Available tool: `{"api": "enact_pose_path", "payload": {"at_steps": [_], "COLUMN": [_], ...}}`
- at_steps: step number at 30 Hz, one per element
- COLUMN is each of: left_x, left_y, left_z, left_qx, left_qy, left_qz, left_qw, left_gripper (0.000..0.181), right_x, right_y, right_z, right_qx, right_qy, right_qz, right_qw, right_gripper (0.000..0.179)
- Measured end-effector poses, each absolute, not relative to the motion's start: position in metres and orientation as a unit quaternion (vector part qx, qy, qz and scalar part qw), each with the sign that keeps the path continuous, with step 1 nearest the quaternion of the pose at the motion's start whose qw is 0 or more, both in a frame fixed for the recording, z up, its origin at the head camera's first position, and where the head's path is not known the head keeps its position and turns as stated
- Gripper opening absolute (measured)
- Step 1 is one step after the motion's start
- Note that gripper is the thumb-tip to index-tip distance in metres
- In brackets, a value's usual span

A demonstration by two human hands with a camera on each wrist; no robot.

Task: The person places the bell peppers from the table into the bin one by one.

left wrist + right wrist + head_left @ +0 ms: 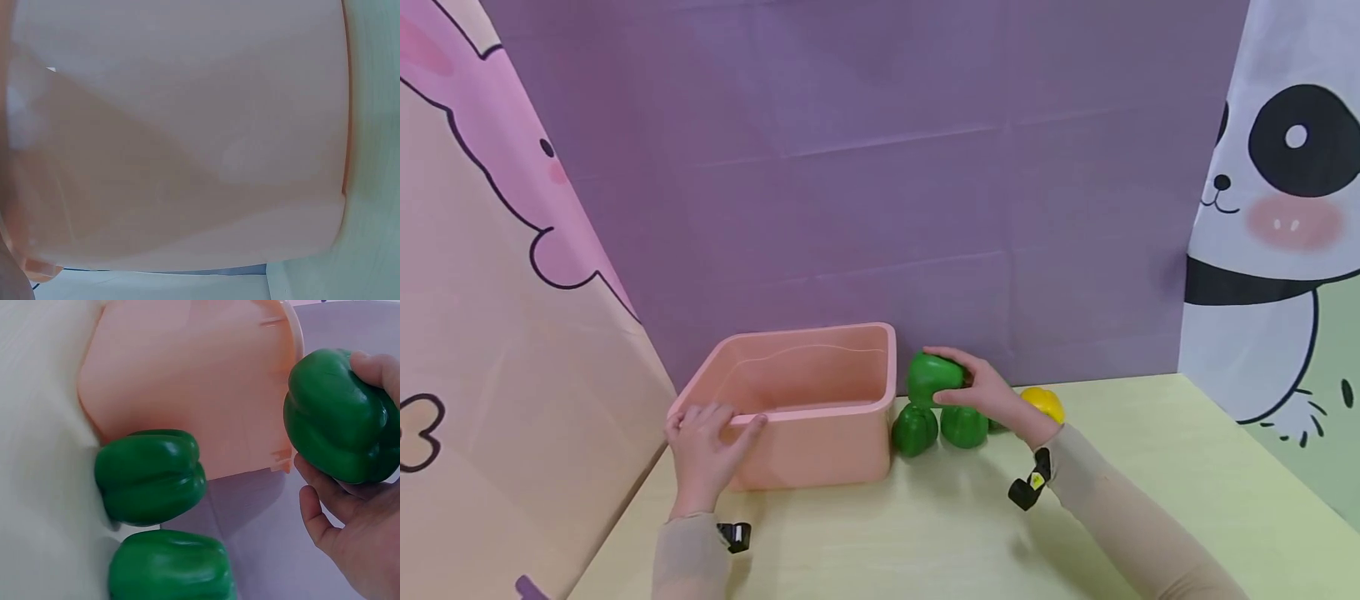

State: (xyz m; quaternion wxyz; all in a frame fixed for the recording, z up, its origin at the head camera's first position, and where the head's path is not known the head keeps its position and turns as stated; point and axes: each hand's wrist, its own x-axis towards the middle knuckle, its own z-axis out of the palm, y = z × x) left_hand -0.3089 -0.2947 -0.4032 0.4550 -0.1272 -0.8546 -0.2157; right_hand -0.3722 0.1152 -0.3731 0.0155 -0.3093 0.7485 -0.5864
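A green bell pepper [931,379] is gripped by my right hand [981,392], held above the table just right of the pink bin [820,450]. In the right wrist view, thumb and fingers wrap around that pepper [340,419]. Below it stand two more green bell peppers, one [915,430] close to the bin's side and another [965,427] beside it. My left hand [703,450] holds the bin's near rim at its left corner, fingers over the edge. The left wrist view shows mostly the bin's outer wall [219,125].
A yellow bell pepper [1042,403] sits behind my right wrist, with a bit of another green one partly hidden near it. A purple cloth backdrop [880,167] rises behind the table [880,542]. Printed panels stand at both sides.
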Motion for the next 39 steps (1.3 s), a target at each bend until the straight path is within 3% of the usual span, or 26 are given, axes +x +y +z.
{"api": "enact_pose_path", "payload": {"at_steps": [39], "left_x": [-0.311], "left_y": [-0.293], "left_z": [-0.405], "left_qx": [-0.122], "left_qy": [-0.852], "left_qz": [-0.206], "left_qw": [0.465], "left_gripper": [0.031], "right_x": [-0.398], "right_y": [0.084], "right_z": [-0.334], "right_qx": [-0.338], "right_qy": [0.742], "right_qz": [-0.579], "right_qw": [0.0], "right_gripper": [0.068]}}
